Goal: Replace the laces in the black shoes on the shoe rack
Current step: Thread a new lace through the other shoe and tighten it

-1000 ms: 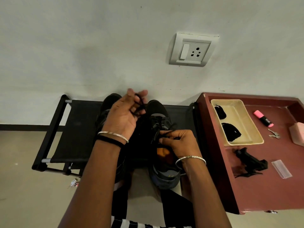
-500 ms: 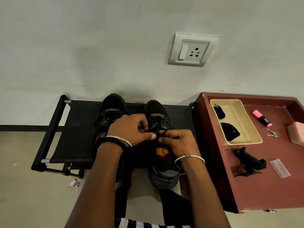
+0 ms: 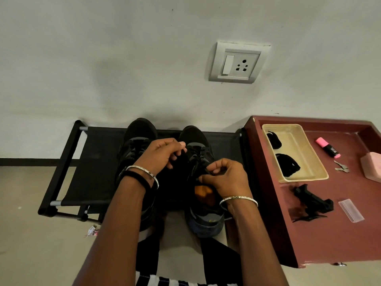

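Pale grey wall (image 3: 103,58) with a white socket plate (image 3: 237,62) backs a low black shoe rack (image 3: 92,162), on whose fabric shelf two black shoes stand side by side, toes toward the wall. The left grip (image 3: 162,153) hangs over the gap between the left-hand shoe (image 3: 140,129) and the right-hand shoe (image 3: 193,137), fingers curled and pinching a strand of black lace (image 3: 214,172) near the upper eyelets of the right-hand shoe. The right grip (image 3: 226,176) sits over that shoe's tongue, thumb and forefinger clenched on the lace's other part. Both wrists wear a silver bangle.

Just beside the rack on the right is a dark red tabletop (image 3: 329,234). It carries a beige tray (image 3: 303,179) holding two black lace bundles (image 3: 287,165), with a pink highlighter (image 3: 327,147) and keys (image 3: 341,167) near it.
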